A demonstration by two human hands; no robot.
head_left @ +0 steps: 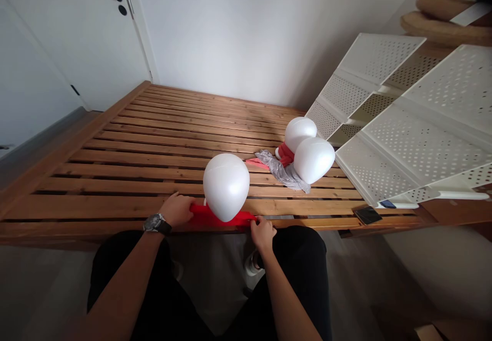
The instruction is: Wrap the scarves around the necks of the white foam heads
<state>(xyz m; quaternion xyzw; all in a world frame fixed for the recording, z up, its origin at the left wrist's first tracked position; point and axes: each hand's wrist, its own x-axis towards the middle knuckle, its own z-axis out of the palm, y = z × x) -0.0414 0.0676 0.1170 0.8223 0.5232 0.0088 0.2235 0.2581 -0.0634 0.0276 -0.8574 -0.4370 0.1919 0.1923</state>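
A white mannequin head [226, 182] stands upright near the front edge of the slatted wooden platform. Red cloth [219, 219] stretches across its base, partly hidden behind the head. My left hand [177, 210], with a watch on the wrist, pinches the cloth's left end. The right end is gripped between the fingers of my right hand [263, 232]. Farther right are two more white mannequin heads, one in front [314, 160] and one behind [300, 132]. A grey scarf [282, 171] lies around the front one's base, and coral-red cloth [284, 154] is at the rear one.
The slatted platform [161, 171] reaches back to a white wall. White perforated racks [415, 126] stand at the right, close to the two heads. A dark flat object [368, 215] lies by the front right edge. A white door [69, 28] is at the far left.
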